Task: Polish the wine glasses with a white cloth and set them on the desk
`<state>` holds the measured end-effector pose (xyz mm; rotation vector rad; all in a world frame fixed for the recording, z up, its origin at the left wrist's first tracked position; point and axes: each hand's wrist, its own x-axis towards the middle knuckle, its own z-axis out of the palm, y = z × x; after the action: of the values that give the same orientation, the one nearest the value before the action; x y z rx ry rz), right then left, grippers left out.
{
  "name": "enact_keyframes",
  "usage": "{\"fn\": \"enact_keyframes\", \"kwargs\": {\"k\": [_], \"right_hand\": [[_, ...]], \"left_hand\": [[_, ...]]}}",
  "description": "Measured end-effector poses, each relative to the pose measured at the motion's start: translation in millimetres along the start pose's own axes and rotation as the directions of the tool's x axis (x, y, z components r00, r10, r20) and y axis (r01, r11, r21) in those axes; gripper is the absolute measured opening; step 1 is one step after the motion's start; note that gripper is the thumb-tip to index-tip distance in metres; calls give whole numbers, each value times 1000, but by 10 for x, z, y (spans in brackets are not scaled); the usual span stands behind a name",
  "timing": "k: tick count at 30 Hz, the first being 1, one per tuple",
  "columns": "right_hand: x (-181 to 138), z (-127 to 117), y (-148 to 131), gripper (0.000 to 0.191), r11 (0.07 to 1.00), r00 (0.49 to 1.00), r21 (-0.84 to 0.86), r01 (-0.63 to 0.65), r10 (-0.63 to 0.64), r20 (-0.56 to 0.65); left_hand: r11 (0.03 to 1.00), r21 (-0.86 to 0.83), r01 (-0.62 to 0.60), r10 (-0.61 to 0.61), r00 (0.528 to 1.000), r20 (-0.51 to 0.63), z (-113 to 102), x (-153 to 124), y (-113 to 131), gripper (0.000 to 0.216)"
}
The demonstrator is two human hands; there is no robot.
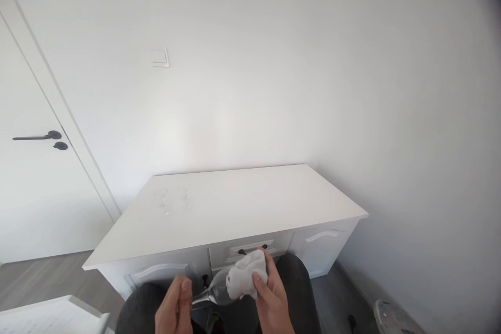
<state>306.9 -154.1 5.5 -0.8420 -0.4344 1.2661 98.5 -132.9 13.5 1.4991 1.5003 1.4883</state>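
wine glass (215, 289) lying sideways low in front of the white desk (235, 209), stem pointing left, bowl right. left hand (174, 308) pinches the stem, right hand (270, 295) grips a white cloth (246, 274) against the bowl. no readable writing anywhere.

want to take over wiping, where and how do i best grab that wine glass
Likely by the stem, from the left: the wine glass lies tilted, stem toward the left hand already pinching it, while the right hand covers its bowl with the white cloth.
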Motion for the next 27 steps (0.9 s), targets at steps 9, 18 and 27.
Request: {"fn": "enact_keyframes", "kwargs": {"k": [9,18,27], "right_hand": [[-30,-143,-232,81,888,972,-397,234,-224,71],[-133,-470,-150,99,493,836,-775,396,156,527],[-23,-460,-185,65,251,614,-600,759,30,789]], "left_hand": [[859,-370,353,-381,924,-5,249,-3,76,64],[685,-431,587,-589,795,146,-36,220,147,47],[664,-298,686,-668,723,175,-61,225,79,46]]}}
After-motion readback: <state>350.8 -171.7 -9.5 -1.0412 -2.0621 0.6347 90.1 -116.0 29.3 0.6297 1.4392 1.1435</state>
